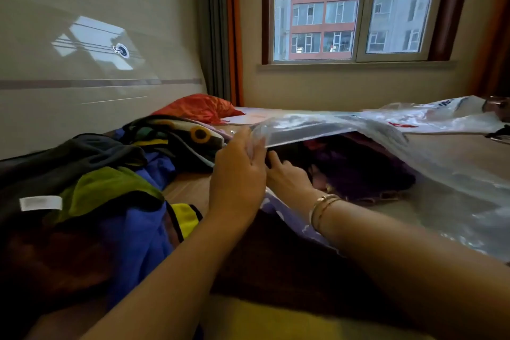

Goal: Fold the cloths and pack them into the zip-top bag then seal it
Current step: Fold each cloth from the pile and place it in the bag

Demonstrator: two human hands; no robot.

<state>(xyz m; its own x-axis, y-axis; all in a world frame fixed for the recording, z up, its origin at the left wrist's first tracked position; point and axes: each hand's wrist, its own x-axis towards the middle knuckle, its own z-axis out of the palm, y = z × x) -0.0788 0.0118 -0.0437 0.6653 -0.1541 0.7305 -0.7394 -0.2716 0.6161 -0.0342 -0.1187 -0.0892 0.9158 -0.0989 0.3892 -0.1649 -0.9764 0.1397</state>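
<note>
A large clear zip-top bag (430, 174) lies on the bed at the right, its mouth facing me. My left hand (237, 174) pinches the bag's upper lip and lifts it. My right hand (287, 174), with gold bangles at the wrist, reaches into the open mouth beside a dark purple cloth (364, 171) lying inside the bag. I cannot tell whether its fingers hold the cloth. A pile of loose cloths (110, 190) in blue, green, black and yellow lies at the left. A dark brown cloth (289, 265) lies under my forearms.
A red cloth (201, 107) lies at the far end of the bed (187, 188) near the curtain. A white wardrobe wall runs along the left. A window is straight ahead. White plastic with red print (441, 116) lies at the back right.
</note>
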